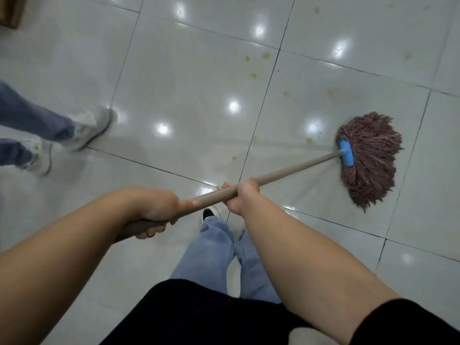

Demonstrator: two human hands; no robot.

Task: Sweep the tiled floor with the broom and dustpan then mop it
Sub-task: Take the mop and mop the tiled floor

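Note:
A mop with a brown string head [371, 158] and a blue clamp [346, 155] lies spread on the white tiled floor [194, 95] at the right. Its tan handle [293, 169] runs down-left toward me. My right hand [240, 196] grips the handle near its middle. My left hand [159, 211] grips it lower down, close to the handle's end. Yellowish stains [266, 55] dot the tiles beyond and left of the mop head. No broom or dustpan is in view.
Another person's legs in blue jeans and pale sneakers [92, 128] stand at the left. My own jeans [216, 257] and a dark shoe [209, 214] show below the handle. A brown box corner [10, 11] sits at the top left.

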